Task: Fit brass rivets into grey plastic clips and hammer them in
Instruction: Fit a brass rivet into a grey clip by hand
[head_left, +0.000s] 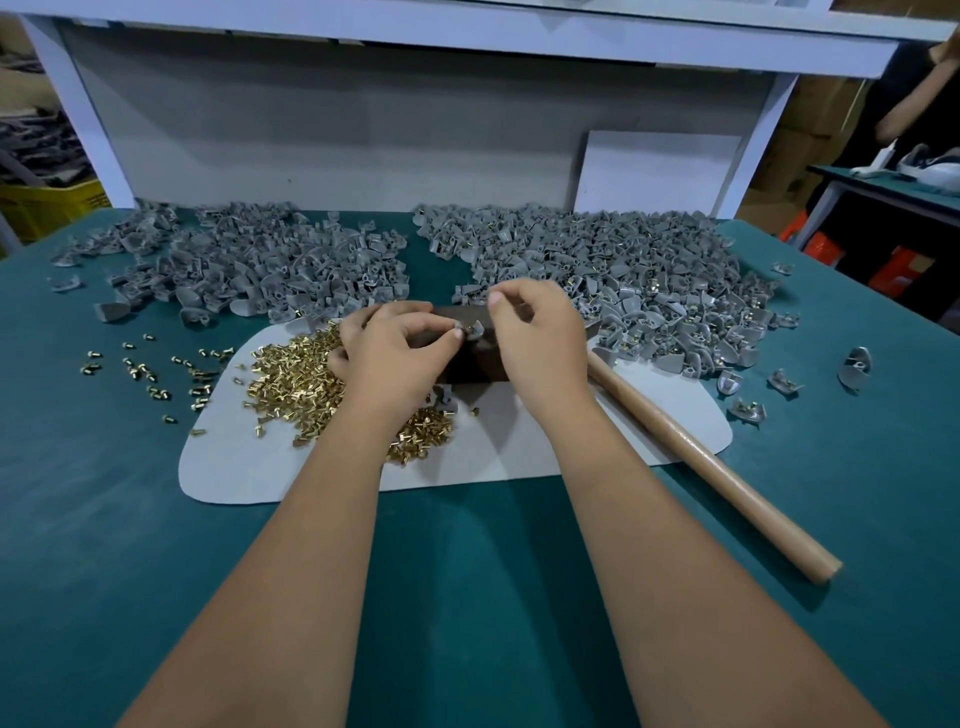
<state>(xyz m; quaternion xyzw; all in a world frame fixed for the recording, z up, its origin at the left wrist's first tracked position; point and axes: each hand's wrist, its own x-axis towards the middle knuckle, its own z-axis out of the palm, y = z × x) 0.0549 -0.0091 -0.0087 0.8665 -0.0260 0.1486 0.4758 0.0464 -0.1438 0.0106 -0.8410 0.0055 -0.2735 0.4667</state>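
Both hands meet over a dark block (470, 358) at the centre of the table (104, 519). The left hand (397, 351) has its fingers curled, with thumb and forefinger tips pinching one side of a grey clip (471, 330). The right hand (535, 338) pinches the other side of the same clip, its thumb raised and its other fingers curled; a spot of brass shows at the clip, but whether a rivet is seated in it cannot be told. The clip is held just above the block, between the two sets of fingertips. The block stands on a pale mat (519, 457) with rounded corners. A heap of rivets (296, 374) lies on the left part of the mat, partly under the left hand and forearm, and loose rivets are scattered on the green table to the left of the mat. A hammer lies to the right of the right hand, its wooden handle (711, 467) running diagonally across the mat edge onto the table; its head is hidden. Two large piles of clips fill the far side of the table: the left pile (260, 260) shows plain grey parts, while the right pile (623, 270) includes clips with brass visible in them.
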